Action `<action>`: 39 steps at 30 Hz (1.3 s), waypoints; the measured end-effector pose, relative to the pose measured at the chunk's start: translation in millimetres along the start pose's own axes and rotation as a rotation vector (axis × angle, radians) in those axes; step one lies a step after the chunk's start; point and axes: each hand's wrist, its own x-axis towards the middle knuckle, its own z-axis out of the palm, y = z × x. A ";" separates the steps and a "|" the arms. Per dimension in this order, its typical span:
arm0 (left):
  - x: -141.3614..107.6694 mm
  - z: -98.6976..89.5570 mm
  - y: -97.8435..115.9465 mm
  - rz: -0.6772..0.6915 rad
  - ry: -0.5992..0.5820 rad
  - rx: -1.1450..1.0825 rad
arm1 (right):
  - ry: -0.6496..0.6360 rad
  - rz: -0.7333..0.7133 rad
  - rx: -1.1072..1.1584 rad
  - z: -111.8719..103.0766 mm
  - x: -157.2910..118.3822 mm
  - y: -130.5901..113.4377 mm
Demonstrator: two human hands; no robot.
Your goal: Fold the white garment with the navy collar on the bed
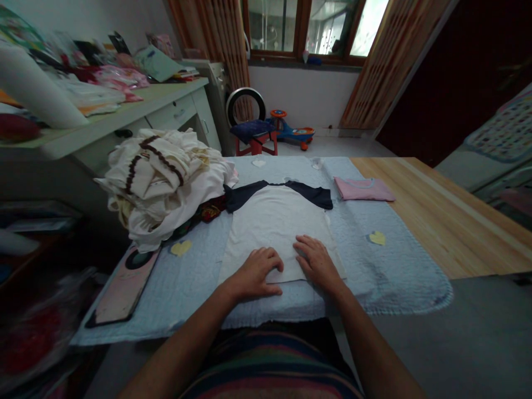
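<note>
A white T-shirt (276, 221) with dark navy sleeves lies spread flat, its neckline away from me and its hem towards me. My left hand (260, 271) rests near the left part of the hem, fingers curved and apart from the thumb. On the right part of the shirt, just above the hem, lies my right hand (318, 260) with its fingers stretched out. Neither hand holds anything. Under the shirt is a light blue quilted cloth (366, 277) with heart patches.
A heap of cream and white clothes (162, 177) stands at the left. A folded pink garment (363, 189) lies at the right, near the bare wooden tabletop (449, 216). A pink flat case (124, 288) lies front left. Beyond the table are a red stool (256, 145) and a ride-on toy (293, 131).
</note>
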 end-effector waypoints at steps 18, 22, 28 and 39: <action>-1.8 4.5 -3.5 0.020 0.153 -0.104 | -0.113 -0.013 -0.115 -11.0 -1.7 -12.1; -1.5 6.5 -5.2 0.019 0.142 -0.079 | -0.111 -0.008 -0.121 -9.5 -1.7 -11.1; -1.5 8.8 -7.1 0.017 0.133 -0.057 | -0.131 -0.021 -0.131 -12.8 -2.3 -14.2; -3.0 7.2 -5.3 0.011 0.113 -0.037 | -0.076 -0.010 -0.079 -10.1 5.2 -2.5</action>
